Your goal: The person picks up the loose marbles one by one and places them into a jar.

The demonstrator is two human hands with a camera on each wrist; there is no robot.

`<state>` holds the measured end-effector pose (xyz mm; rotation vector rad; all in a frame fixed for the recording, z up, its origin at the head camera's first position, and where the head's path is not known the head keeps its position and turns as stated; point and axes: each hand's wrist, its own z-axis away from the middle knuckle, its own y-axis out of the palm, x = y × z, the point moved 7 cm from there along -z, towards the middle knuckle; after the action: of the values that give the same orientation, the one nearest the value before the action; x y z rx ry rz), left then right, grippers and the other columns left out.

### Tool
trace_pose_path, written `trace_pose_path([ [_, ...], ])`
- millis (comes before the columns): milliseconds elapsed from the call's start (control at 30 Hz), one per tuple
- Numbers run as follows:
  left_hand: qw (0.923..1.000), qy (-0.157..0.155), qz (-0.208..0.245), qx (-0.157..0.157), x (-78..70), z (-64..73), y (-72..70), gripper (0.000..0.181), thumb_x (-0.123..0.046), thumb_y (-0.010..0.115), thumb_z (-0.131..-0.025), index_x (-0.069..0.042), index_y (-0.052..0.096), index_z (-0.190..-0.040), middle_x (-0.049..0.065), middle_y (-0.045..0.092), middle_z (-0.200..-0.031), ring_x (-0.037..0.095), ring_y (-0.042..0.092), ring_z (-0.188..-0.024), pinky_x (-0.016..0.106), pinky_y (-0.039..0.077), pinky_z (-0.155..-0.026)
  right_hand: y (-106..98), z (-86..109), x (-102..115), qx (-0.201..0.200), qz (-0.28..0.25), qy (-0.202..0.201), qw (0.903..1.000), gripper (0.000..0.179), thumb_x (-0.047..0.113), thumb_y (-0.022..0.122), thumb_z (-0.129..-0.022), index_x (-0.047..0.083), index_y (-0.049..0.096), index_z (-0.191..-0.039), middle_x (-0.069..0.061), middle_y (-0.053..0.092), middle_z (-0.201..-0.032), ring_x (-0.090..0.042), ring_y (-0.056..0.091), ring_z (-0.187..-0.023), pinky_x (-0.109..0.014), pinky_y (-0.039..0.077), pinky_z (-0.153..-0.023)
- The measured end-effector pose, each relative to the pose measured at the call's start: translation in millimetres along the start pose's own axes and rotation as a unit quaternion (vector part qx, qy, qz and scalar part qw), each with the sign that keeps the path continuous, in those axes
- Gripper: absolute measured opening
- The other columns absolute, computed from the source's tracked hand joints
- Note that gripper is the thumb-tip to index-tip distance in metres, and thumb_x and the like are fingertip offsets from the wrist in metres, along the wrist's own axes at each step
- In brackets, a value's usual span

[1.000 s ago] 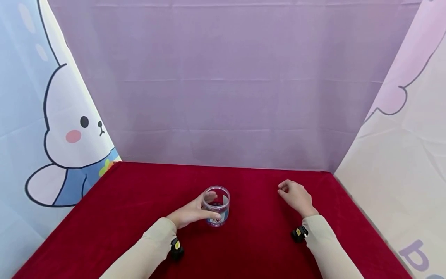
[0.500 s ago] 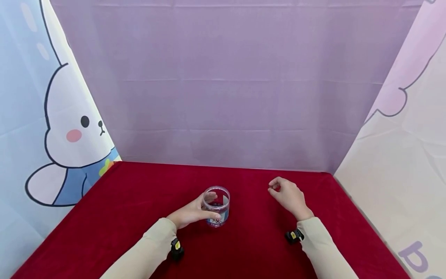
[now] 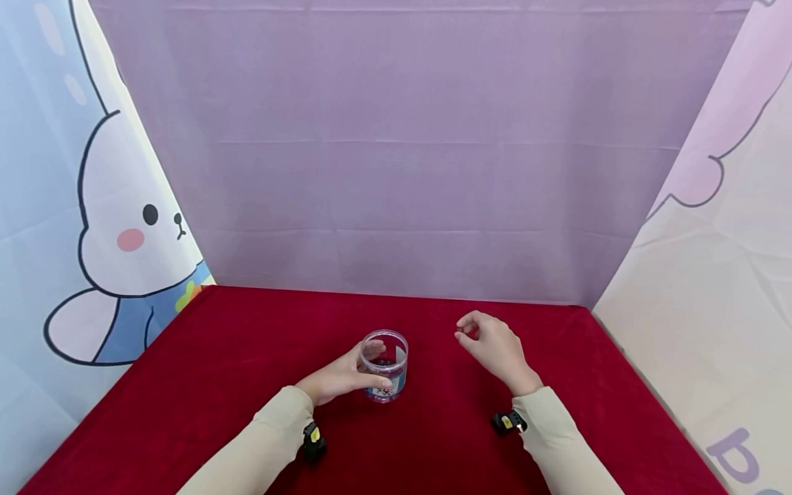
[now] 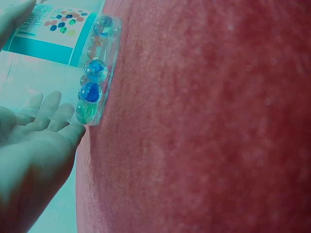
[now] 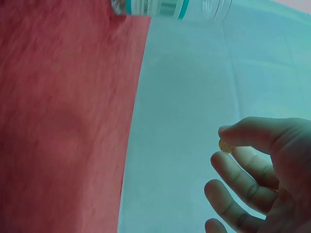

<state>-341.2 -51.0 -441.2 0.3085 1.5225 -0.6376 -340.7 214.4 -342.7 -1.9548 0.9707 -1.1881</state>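
A clear plastic jar (image 3: 399,371) stands upright and uncovered on the red cloth, left of the table's middle. My left hand (image 3: 337,378) grips it from the left, thumb on the near side and fingers round the far side. Several glass marbles (image 4: 92,92), blue, green and brownish, lie at the jar's bottom in the left wrist view, beside a printed label (image 4: 43,46). Right of the jar, my right hand (image 3: 495,349) is raised above the cloth. Its thumb and forefinger pinch a small amber marble (image 5: 225,146), plainest in the right wrist view; the other fingers curve loosely.
Red cloth (image 3: 427,447) covers the table. A purple curtain (image 3: 396,151) hangs behind it, a blue rabbit-print sheet (image 3: 37,275) stands at the left, and a pale sheet (image 3: 711,295) at the right. Each wrist wears a small black camera (image 3: 314,443).
My right hand has moved leftward toward the jar, and slightly up in the head view, with the marble in its pinch. The left hand and the jar have stayed put.
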Motion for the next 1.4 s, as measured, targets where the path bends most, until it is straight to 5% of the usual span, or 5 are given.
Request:
trace_pose_path([
  [467,1.0000,-0.001,0.006,0.003,2.8,-2.0,1.4,0.089,-0.031,0.079,-0.088,-0.008,0.026,-0.155,0.007,0.033,-0.158,0.031,0.035,-0.139,0.051,0.041,-0.106,11,2.0,41,-0.003,-0.015,-0.050,0.9986,0.019,0.019,0.080,-0.086,0.017,0.071,-0.103,0.005,0.069,-0.094,-0.021,0.063,-0.084,-0.034,0.052,-0.065],
  [1400,0.9997,-0.001,0.023,0.006,-1.9,-0.7,3.3,0.087,-0.028,0.078,-0.089,-0.006,0.026,-0.155,0.012,0.032,-0.157,0.033,0.036,-0.139,0.054,0.038,-0.108,38,6.5,97,0.002,-0.054,-0.138,0.9889,0.019,0.020,0.079,-0.088,0.020,0.072,-0.106,0.011,0.068,-0.095,-0.007,0.052,-0.073,-0.024,0.049,-0.058],
])
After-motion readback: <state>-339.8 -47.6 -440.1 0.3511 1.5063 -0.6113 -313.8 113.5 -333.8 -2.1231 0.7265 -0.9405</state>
